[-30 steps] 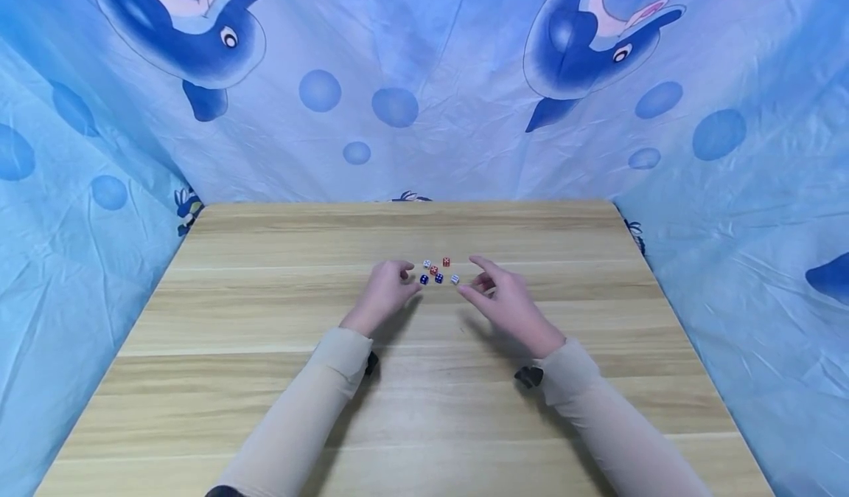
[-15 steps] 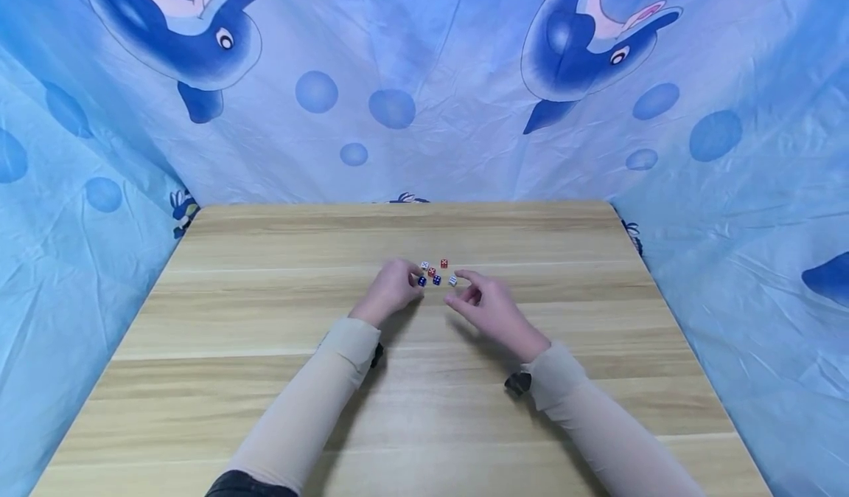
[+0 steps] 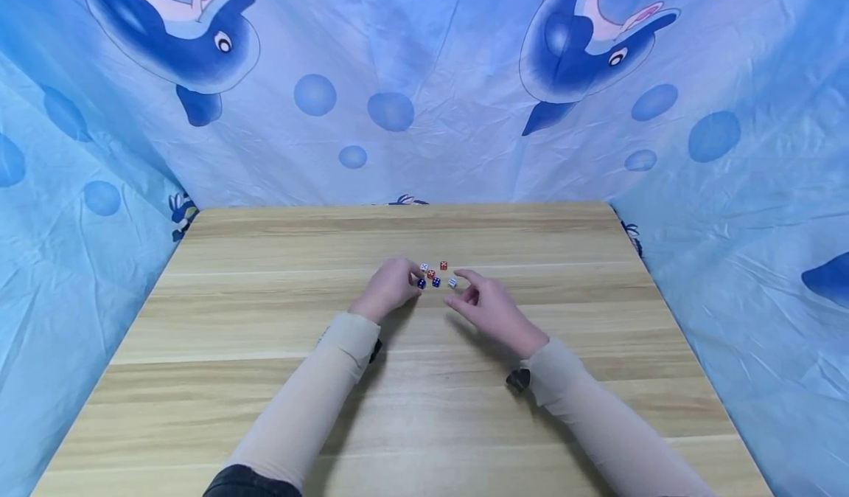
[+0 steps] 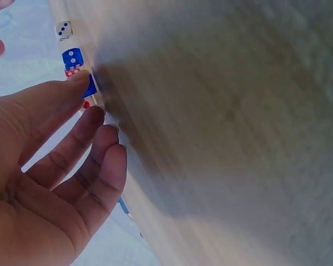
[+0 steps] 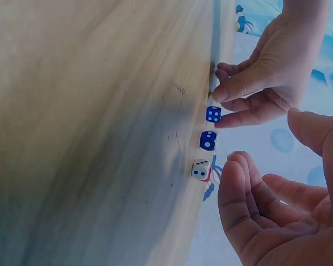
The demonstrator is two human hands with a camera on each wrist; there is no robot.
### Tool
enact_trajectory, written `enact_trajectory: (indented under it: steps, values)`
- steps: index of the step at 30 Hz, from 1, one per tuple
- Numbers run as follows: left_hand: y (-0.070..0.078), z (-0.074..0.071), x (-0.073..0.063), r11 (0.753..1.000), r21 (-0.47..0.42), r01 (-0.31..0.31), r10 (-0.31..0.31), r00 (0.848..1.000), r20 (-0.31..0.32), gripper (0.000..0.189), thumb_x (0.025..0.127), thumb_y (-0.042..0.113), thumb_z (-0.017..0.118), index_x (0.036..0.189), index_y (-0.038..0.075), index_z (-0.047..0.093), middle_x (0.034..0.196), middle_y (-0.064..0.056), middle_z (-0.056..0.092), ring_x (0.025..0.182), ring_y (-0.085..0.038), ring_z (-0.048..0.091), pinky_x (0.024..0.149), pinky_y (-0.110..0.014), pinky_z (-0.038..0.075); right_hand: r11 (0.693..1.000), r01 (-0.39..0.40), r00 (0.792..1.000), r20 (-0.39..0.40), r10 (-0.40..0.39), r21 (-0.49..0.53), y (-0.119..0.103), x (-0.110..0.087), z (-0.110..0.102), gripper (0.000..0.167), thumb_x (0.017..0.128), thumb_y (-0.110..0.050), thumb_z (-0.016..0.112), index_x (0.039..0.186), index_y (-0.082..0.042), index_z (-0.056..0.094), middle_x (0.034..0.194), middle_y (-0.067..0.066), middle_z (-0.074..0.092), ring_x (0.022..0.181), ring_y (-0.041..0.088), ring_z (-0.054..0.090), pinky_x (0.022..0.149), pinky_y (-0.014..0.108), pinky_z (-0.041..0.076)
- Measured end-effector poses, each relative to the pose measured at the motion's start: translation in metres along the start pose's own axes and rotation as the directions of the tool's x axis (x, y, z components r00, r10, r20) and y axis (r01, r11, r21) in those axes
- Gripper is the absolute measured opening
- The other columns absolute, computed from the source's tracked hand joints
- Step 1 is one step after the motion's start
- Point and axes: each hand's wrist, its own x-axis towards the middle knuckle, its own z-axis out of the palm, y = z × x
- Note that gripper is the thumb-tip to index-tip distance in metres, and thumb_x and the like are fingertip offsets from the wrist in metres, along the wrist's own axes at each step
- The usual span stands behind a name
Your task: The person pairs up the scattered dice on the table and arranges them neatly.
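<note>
Several small dice lie close together on the wooden table: a left blue die, another blue die, two red dice, one of them a far red die, a white die at the back and a right white die. My left hand is at the cluster's left, its thumb and forefinger spread on either side of the left blue die; contact cannot be made out. My right hand hovers right of the right white die, thumb and fingers apart, holding nothing.
The wood-grain table extends around the dice. A blue curtain with dolphins and bubbles hangs behind it and on both sides. A dark wrist-worn device sits by the right cuff.
Both hands have moved inward: the left reaches the left blue die, and the right comes nearer the right white die. In the last half second they barely move.
</note>
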Motion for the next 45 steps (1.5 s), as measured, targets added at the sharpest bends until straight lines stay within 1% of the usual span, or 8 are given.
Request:
enact_trajectory:
  steps: [4,9,13,19,26,31,36,45]
  values:
    - [-0.001,-0.002,-0.001,1.0,0.002,-0.006,0.006,1.0,0.007,0.024,0.085,0.001,0.078,0.107,0.009,0.077,0.098,-0.005,0.069,0.085,-0.02,0.062,0.079,-0.037,0.054,1.0,-0.002,1.0,0.016,0.002,-0.023,-0.001,0.003,-0.001,0.065,0.093,-0.033,0.076,0.146,-0.004,0.052,0.084,-0.004,0.065,0.074,0.015,0.061,0.063,0.032,0.054]
    - [-0.001,-0.002,-0.003,1.0,-0.013,-0.025,0.025,1.0,0.01,0.016,0.085,0.001,0.077,0.098,0.01,0.078,0.095,-0.003,0.07,0.082,-0.018,0.062,0.078,-0.036,0.054,1.0,-0.014,0.999,0.034,0.015,-0.025,-0.002,0.005,0.0,0.057,0.094,-0.031,0.076,0.139,-0.002,0.058,0.08,-0.001,0.064,0.071,0.017,0.06,0.061,0.033,0.053]
    - [-0.001,0.001,-0.006,0.999,-0.02,-0.039,0.04,0.999,0.016,0.014,0.085,0.002,0.078,0.096,0.011,0.079,0.093,-0.001,0.069,0.081,-0.016,0.062,0.078,-0.035,0.053,1.0,-0.019,0.998,0.064,0.021,-0.025,0.002,0.006,0.002,0.054,0.094,-0.028,0.076,0.139,-0.002,0.058,0.078,-0.001,0.064,0.067,0.017,0.06,0.059,0.033,0.053]
    - [0.0,0.008,-0.018,0.998,0.005,-0.07,0.07,0.997,0.029,0.01,0.086,0.007,0.079,0.093,0.013,0.078,0.09,0.002,0.07,0.083,-0.016,0.063,0.082,-0.036,0.053,0.999,-0.013,0.993,0.114,0.019,-0.053,0.006,0.007,0.008,0.052,0.093,-0.023,0.078,0.137,-0.002,0.061,0.076,0.0,0.062,0.065,0.017,0.058,0.058,0.033,0.052]
    - [0.008,0.016,-0.034,0.994,0.037,-0.104,0.103,0.994,0.036,0.009,0.084,0.008,0.081,0.089,0.014,0.077,0.087,0.004,0.067,0.082,-0.014,0.062,0.08,-0.035,0.053,0.993,-0.011,0.986,0.167,0.03,-0.114,0.009,0.005,0.017,0.045,0.088,-0.021,0.081,0.128,-0.005,0.067,0.085,-0.006,0.064,0.07,0.014,0.06,0.063,0.031,0.053]
    - [0.016,0.023,-0.046,0.992,0.062,-0.107,0.105,0.994,0.035,0.01,0.082,0.006,0.082,0.087,0.013,0.077,0.086,0.003,0.068,0.079,-0.015,0.062,0.076,-0.034,0.054,0.991,0.023,0.978,0.207,0.004,-0.13,0.007,0.001,0.022,0.038,0.087,-0.015,0.082,0.121,-0.003,0.071,0.077,-0.005,0.062,0.068,0.012,0.059,0.062,0.03,0.052]
    - [0.021,0.025,-0.051,0.992,0.089,-0.093,0.092,0.996,0.019,0.01,0.08,0.007,0.083,0.084,0.014,0.077,0.082,0.003,0.069,0.076,-0.014,0.063,0.073,-0.034,0.054,0.986,0.06,0.974,0.225,-0.024,-0.153,0.005,-0.001,0.027,0.03,0.085,-0.013,0.083,0.113,-0.004,0.074,0.071,-0.006,0.06,0.064,0.01,0.058,0.059,0.028,0.05]
    - [0.025,0.027,-0.059,0.995,0.066,-0.081,0.078,0.996,0.044,0.008,0.081,0.007,0.082,0.086,0.013,0.08,0.085,0.002,0.073,0.077,-0.015,0.066,0.074,-0.034,0.055,0.969,0.135,0.973,0.215,-0.089,-0.208,-0.003,-0.005,0.03,0.018,0.086,-0.01,0.082,0.102,-0.007,0.078,0.077,-0.008,0.065,0.069,0.007,0.059,0.065,0.027,0.051]
